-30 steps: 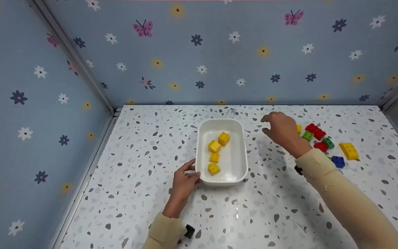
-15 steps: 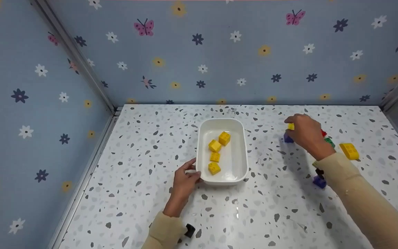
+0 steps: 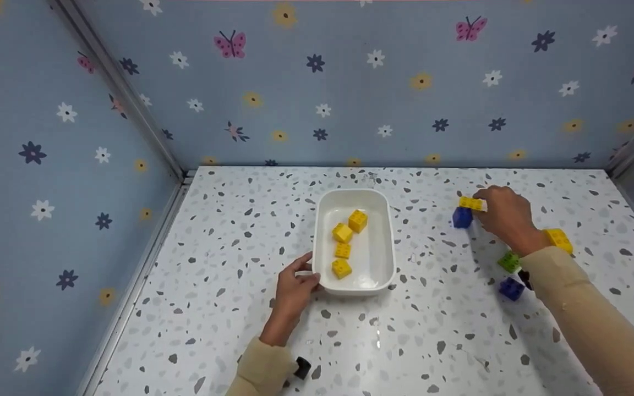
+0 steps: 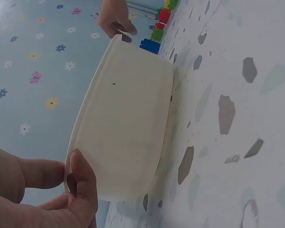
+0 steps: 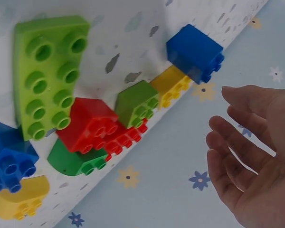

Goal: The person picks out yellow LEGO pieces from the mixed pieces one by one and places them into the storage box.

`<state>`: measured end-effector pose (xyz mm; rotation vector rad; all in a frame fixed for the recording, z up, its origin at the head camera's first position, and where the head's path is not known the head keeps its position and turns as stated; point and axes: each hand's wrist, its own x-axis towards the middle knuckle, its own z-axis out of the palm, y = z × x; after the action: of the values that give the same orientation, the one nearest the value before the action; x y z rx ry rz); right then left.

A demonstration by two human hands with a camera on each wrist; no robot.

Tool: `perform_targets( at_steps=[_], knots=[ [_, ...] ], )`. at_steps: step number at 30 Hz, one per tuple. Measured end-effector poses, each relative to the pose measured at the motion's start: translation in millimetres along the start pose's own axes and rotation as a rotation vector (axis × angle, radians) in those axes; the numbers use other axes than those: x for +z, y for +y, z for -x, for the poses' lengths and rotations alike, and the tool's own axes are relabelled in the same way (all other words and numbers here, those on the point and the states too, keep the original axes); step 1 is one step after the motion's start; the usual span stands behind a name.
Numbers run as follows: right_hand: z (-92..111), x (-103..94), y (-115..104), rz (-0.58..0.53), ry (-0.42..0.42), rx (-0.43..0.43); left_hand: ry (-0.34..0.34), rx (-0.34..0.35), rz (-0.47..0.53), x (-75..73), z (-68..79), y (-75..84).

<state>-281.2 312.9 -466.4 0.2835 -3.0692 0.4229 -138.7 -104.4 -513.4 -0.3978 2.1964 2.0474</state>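
My left hand (image 3: 295, 286) holds the near left corner of a white plastic tub (image 3: 378, 286). In the left wrist view, the thumb and a finger pinch the tub's rim. Several yellow toy bricks (image 3: 358, 221) lie inside it. My right hand (image 3: 509, 217) hovers over loose bricks on the right, covering some of them from the head view. Beside its fingers are a flat yellow brick (image 3: 470, 203) and a blue brick (image 3: 463, 218). In the right wrist view the right hand (image 5: 249, 152) has loosely bent, spread fingers with nothing between them.
Around my right forearm lie a light green brick (image 3: 509, 262), another blue brick (image 3: 512, 289) and a yellow arched brick (image 3: 558, 240). Red bricks (image 5: 88, 124) and a dark green brick (image 5: 76, 159) show in the right wrist view. A patterned wall (image 3: 350, 99) borders the speckled table.
My right hand has moved right, from beside the tub to over the loose bricks, uncovering the blue brick and the flat yellow one. The left hand and the tub have stayed put.
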Motion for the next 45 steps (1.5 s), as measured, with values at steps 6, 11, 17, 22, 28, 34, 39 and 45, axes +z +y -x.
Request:
perform_targets(
  at_steps=[6,11,17,22,28,34,39,45],
  knots=[
    [-4.7,7.8,10.0,0.030,-0.037,0.011,0.016,-0.005,-0.032,1.6,0.9,0.4],
    [-9.4,13.0,14.7,0.067,-0.044,0.008,0.009,-0.003,-0.025,1.8,0.6,0.8],
    [-16.0,19.5,18.4,0.113,-0.012,-0.032,0.007,-0.001,-0.001,0.9,0.6,0.5],
    [-23.2,22.9,20.7,0.149,-0.032,-0.018,0.012,-0.021,-0.028,1.1,0.8,1.5],
    [-28.4,22.0,21.5,0.191,-0.075,-0.029,0.018,-0.038,-0.034,2.0,0.0,2.1],
    [-32.1,21.5,23.2,0.191,-0.127,-0.013,0.020,-0.041,-0.043,2.2,-0.2,2.0],
    [-35.0,24.8,23.4,0.200,-0.151,-0.002,0.019,-0.036,-0.047,1.7,-0.4,1.0],
    [-37.6,28.5,24.8,0.239,-0.116,-0.037,0.003,-0.007,-0.012,0.9,-1.1,0.3]
  ],
)
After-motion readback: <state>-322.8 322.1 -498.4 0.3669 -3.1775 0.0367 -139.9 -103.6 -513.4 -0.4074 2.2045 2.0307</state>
